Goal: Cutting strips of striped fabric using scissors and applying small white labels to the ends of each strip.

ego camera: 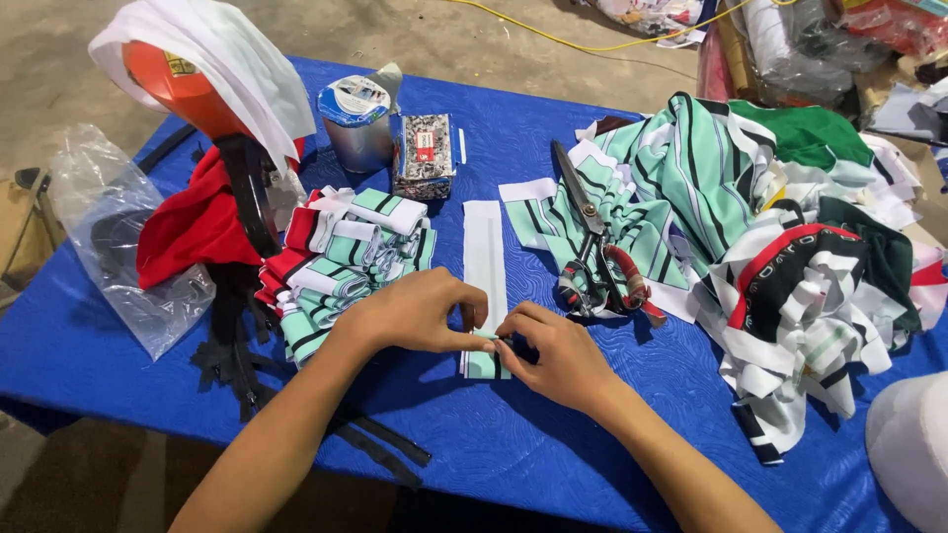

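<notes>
My left hand [415,314] and my right hand [553,357] meet over the near end of a long strip of fabric [484,259], white on top and mint green with black stripes underneath, lying on the blue table [533,444]. Both hands pinch and fold that near end between their fingertips. Just to the left lies a stack of folded mint, white, red and black pieces [341,259]. Large scissors [592,247] with wrapped handles rest to the right of the strip.
A big heap of striped fabric scraps [780,227] fills the right side. At the back stand a metal tin [355,123] and a box of small metal pieces [424,155]. Red cloth [197,222], black straps [237,345] and a clear plastic bag [109,237] lie left.
</notes>
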